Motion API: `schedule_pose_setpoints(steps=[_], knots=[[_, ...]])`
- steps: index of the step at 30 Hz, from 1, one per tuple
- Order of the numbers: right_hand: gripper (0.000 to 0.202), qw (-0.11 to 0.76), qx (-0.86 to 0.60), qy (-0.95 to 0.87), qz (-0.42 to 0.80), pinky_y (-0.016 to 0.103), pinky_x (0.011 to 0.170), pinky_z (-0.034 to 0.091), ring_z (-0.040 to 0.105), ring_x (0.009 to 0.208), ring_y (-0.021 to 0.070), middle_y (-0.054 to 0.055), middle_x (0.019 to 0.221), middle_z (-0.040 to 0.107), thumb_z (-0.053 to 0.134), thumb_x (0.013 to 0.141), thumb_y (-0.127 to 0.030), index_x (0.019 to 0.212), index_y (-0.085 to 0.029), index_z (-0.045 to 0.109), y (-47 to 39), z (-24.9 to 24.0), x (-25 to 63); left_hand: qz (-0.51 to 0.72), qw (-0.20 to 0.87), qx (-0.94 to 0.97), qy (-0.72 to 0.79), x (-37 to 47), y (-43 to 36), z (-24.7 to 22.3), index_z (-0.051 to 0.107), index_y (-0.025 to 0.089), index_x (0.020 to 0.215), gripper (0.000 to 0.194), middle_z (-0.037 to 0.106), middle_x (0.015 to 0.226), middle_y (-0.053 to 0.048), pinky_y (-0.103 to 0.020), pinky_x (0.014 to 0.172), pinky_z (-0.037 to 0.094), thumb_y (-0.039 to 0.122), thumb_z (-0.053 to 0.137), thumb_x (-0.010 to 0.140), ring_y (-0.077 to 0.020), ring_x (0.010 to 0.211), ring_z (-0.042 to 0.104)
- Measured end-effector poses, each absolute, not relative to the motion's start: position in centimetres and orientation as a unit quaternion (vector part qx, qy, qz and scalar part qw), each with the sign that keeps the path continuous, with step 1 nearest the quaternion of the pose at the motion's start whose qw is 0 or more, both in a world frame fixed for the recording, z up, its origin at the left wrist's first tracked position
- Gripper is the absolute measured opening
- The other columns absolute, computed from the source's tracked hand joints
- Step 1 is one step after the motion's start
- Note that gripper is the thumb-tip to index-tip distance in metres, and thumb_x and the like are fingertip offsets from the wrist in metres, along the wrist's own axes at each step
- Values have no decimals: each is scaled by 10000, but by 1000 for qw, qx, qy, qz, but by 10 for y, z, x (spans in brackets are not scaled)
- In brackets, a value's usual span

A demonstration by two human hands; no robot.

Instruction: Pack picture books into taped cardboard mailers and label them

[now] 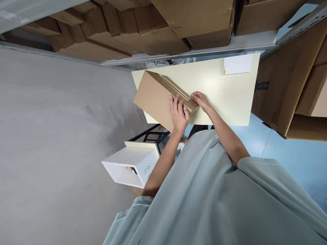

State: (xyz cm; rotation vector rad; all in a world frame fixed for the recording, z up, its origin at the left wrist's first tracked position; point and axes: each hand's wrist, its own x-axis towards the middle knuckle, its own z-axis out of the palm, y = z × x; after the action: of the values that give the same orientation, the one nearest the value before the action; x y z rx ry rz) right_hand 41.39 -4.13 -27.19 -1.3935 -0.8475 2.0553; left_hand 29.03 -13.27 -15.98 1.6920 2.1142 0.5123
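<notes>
A brown cardboard box (155,97) lies at an angle on the left part of a pale yellow table (217,88). A strip of tape runs along the seam on its narrow side. My left hand (179,114) rests on the box near its right end, with the fingers spread over the edge. At the box's right corner, by the end of the taped seam, my right hand (200,99) has its fingertips pinched together. Whatever lies between those fingertips is too small to make out.
A white card (237,64) lies at the table's back right. Shelves of cardboard boxes (204,17) stand behind. Large cartons (286,81) are on the right. A white bin (143,165) sits at the lower left, beside a grey wall (63,129).
</notes>
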Motion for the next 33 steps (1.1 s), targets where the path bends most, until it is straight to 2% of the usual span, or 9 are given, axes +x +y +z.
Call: schedule_pose_setpoints(steps=[3,8,12,15,17,21,26,30,33], knots=[[368,271,-533,-359,716,308,855,546,685,886,187,7,884,752,692,931,-592,870,-229,715,-50,-279,402,182,193,603,753,290,-133,-161,607,177,1452,515,492,1699,-188,-588,1415,131,494,346,1141,-298,1738,145],[435,247,-578,-391,673,376,923,591,753,955,252,76,916,809,727,891,-638,943,-215,808,-50,-288,390,181,207,599,752,289,-132,-162,601,179,1467,523,461,1722,-196,-598,1415,100,510,366,1138,-306,1742,117],[598,252,-610,-397,638,462,1069,588,770,1098,306,153,1118,831,700,905,-729,1136,-193,829,-49,-282,406,183,214,596,752,290,-132,-161,597,188,1474,527,473,1720,-185,-612,1415,104,506,344,1138,-298,1743,110],[755,279,-573,-413,651,476,1255,476,675,1376,315,128,1410,768,537,964,-841,1324,-228,793,-62,-264,427,195,213,597,749,292,-132,-161,601,192,1470,529,486,1714,-177,-612,1417,111,499,323,1142,-290,1742,115],[882,256,-516,-419,702,471,1347,366,572,1518,306,97,1554,685,429,976,-905,1445,-225,739,-73,-251,435,206,213,598,745,292,-132,-162,604,187,1470,525,480,1718,-180,-605,1420,108,491,328,1143,-287,1743,109],[1082,203,-445,-425,762,437,1424,189,369,1669,268,60,1738,482,341,937,-990,1617,-186,590,-77,-238,424,225,218,597,739,291,-133,-167,614,191,1468,516,482,1716,-172,-570,1429,111,484,339,1145,-273,1745,88],[1154,165,-402,-411,801,424,1427,168,334,1685,261,68,1773,413,352,912,-1008,1672,-152,502,-52,-235,411,241,233,598,728,291,-133,-170,612,199,1473,493,486,1714,-166,-560,1438,90,458,354,1143,-257,1745,78],[1094,168,-472,-408,763,446,1432,116,251,1714,261,37,1803,344,355,935,-987,1689,-205,486,-59,-217,426,244,217,614,719,291,-131,-167,610,159,1449,494,487,1702,-214,-551,1440,102,416,311,1153,-238,1745,62],[1041,182,-494,-401,750,467,1431,114,272,1708,255,34,1788,386,345,948,-979,1657,-241,536,-77,-204,433,243,222,618,714,293,-130,-164,601,131,1453,463,479,1706,-232,-602,1430,128,363,354,1137,-278,1743,86]])
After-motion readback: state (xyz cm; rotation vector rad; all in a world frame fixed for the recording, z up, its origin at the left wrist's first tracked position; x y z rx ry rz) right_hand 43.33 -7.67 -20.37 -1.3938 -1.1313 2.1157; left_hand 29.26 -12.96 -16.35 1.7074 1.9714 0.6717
